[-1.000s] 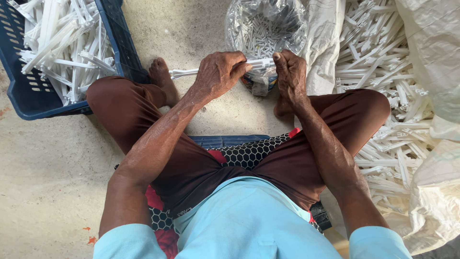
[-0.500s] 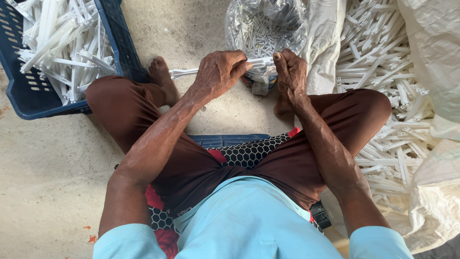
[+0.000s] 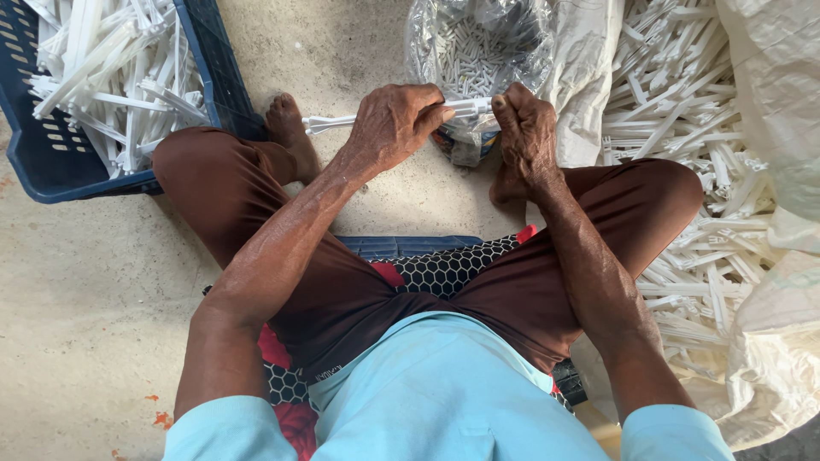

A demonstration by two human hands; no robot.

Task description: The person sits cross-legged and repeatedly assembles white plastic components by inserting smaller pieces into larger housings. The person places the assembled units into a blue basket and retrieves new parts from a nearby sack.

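Note:
I sit cross-legged on the floor. My left hand (image 3: pixel 395 124) is wrapped around a long white plastic strip (image 3: pixel 329 125) that sticks out to the left toward my foot. My right hand (image 3: pixel 525 128) is closed on the strip's right end, fingers curled tight. Both hands hover just in front of a clear plastic bag (image 3: pixel 478 51) filled with small white plastic pieces.
A dark blue crate (image 3: pixel 51 162) at the upper left holds several white plastic strips. A heap of more white strips (image 3: pixel 683 171) lies at my right on a white sack (image 3: pixel 769 358). Under me is a patterned cushion (image 3: pixel 436 269) on a concrete floor.

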